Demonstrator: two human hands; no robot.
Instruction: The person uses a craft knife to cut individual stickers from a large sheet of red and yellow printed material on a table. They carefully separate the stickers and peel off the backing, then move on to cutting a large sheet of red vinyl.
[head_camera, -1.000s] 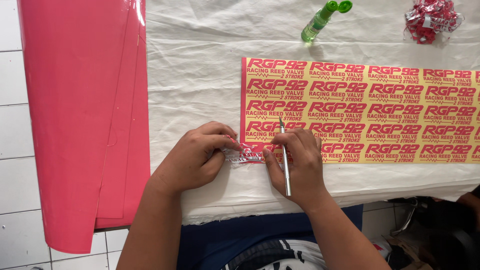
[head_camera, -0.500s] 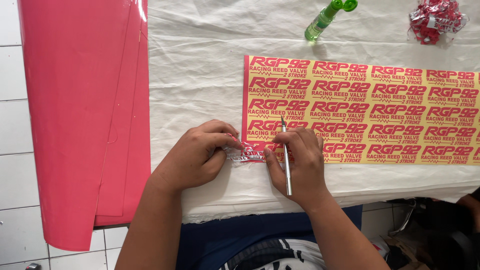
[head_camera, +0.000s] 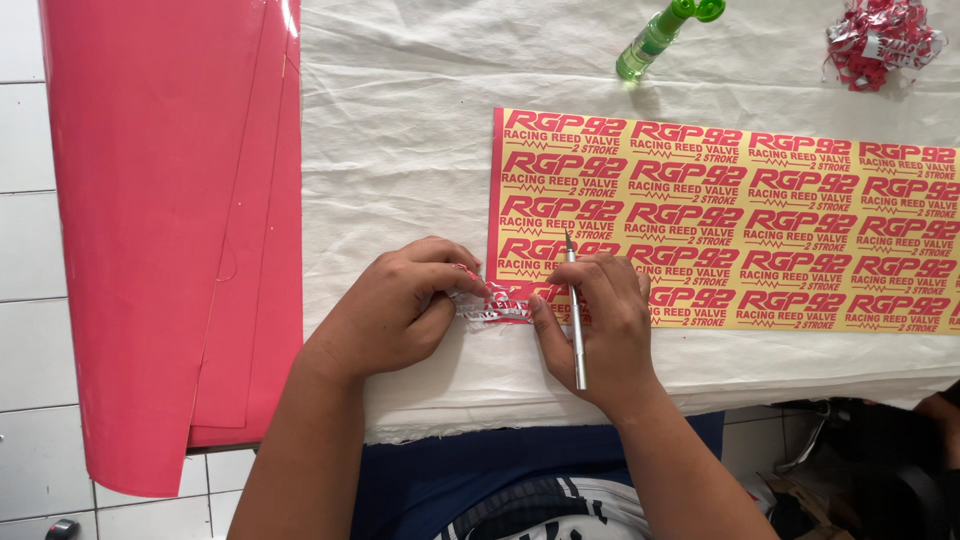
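Little has shifted since the earlier frames: both hands sit at the same lower-left corner of the sticker sheet, and the peeled strip looks only slightly more gathered.

Left hand: grip closed, thumb and fingers pinching a crumpled bit of red-and-silver waste film at the sheet's 7 o'clock corner. It appears to be drawn toward 9 o'clock, away from the sheet, likely to keep it taut while it lifts.

Right hand: fingertips pressed flat on the sheet just right of the peel, probably to pin the backing down. A thin metal craft knife lies across the fingers, point toward 12 o'clock, tucked rather than cutting. Grip on it is loose; exactly how it is held I cannot tell.

The sheet is yellow with rows of red lettering, lying flat on a white cloth-covered surface.

At 12 o'clock, a small green bottle lies tipped over. At 1 o'clock, a heap of red-and-silver scraps, well apart from the hands. At 9 o'clock, stacked pink sheets overhang the surface edge.
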